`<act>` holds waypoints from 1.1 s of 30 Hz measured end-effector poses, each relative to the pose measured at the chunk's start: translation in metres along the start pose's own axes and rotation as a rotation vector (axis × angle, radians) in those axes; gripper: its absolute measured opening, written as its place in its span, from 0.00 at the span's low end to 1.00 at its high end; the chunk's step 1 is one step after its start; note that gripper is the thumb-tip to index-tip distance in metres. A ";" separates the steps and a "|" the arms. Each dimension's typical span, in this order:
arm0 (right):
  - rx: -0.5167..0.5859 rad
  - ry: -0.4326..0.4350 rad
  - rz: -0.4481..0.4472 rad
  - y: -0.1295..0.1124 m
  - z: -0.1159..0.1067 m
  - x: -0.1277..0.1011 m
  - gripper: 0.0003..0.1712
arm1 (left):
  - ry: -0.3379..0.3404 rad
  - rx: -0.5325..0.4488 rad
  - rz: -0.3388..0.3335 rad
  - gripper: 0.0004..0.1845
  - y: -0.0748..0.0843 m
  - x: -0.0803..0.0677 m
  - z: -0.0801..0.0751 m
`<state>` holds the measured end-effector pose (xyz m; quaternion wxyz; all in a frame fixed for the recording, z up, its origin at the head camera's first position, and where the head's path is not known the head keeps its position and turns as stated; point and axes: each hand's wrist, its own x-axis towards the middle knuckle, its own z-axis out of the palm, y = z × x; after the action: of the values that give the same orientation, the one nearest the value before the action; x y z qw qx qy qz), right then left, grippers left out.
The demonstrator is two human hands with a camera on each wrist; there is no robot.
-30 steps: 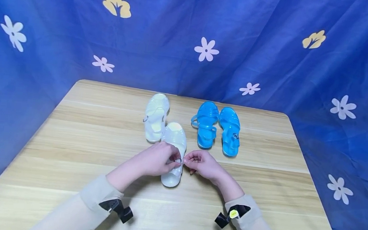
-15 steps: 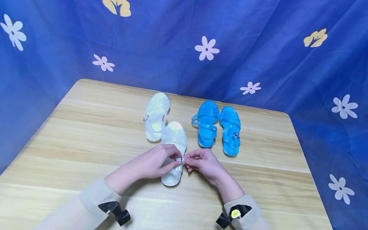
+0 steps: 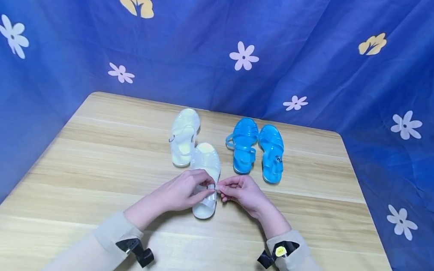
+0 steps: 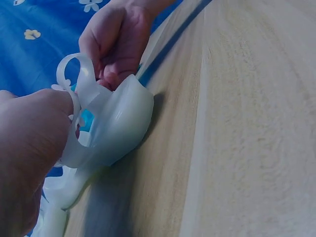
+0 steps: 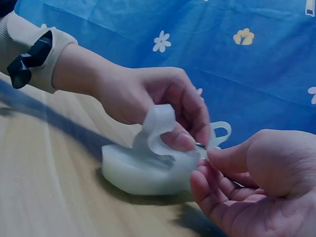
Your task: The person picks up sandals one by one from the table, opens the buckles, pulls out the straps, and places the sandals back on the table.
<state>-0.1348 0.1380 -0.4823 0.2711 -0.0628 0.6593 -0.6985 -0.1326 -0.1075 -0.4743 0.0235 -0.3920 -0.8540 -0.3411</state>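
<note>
A white jelly sandal (image 3: 206, 164) lies on the wooden table (image 3: 81, 175), toe away from me. My left hand (image 3: 187, 189) pinches its ankle strap and small metal buckle (image 3: 210, 187); in the right wrist view the left thumb (image 5: 177, 140) presses the strap (image 5: 158, 123) near the buckle. My right hand (image 3: 237, 191) pinches the strap's free end at the same spot, fingertips almost touching the left hand's. The left wrist view shows the sandal's heel (image 4: 118, 128) and the strap loop (image 4: 74, 74) between both hands.
A second white sandal (image 3: 183, 137) lies just behind and left of the held one. A pair of blue jelly sandals (image 3: 256, 149) stands to the right. Blue flowered cloth (image 3: 225, 46) hangs behind and beside the table.
Both hands stay at the buckle, with small finger shifts. The view has tilted slightly, so everything sits a little higher in the frame.
</note>
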 end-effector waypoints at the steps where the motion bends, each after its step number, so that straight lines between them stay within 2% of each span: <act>1: 0.003 -0.003 0.002 0.000 -0.002 -0.001 0.12 | 0.002 0.001 0.001 0.09 0.000 0.000 0.000; 6: 0.018 0.005 -0.003 0.000 -0.007 -0.003 0.11 | 0.005 0.002 0.001 0.09 0.000 -0.001 0.000; 12: 0.050 0.060 -0.017 0.001 -0.002 -0.001 0.09 | 0.001 -0.008 -0.008 0.09 0.000 0.000 0.000; 18: -0.006 0.097 -0.026 0.000 0.005 -0.002 0.10 | 0.003 -0.014 -0.006 0.10 0.001 0.001 0.000; 33: 0.032 0.078 -0.051 0.001 0.011 -0.001 0.12 | -0.036 -0.023 -0.031 0.11 0.000 0.007 -0.002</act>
<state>-0.1289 0.1284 -0.4821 0.2281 -0.0481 0.6563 -0.7176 -0.1379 -0.1036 -0.4703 -0.0017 -0.3852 -0.8563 -0.3441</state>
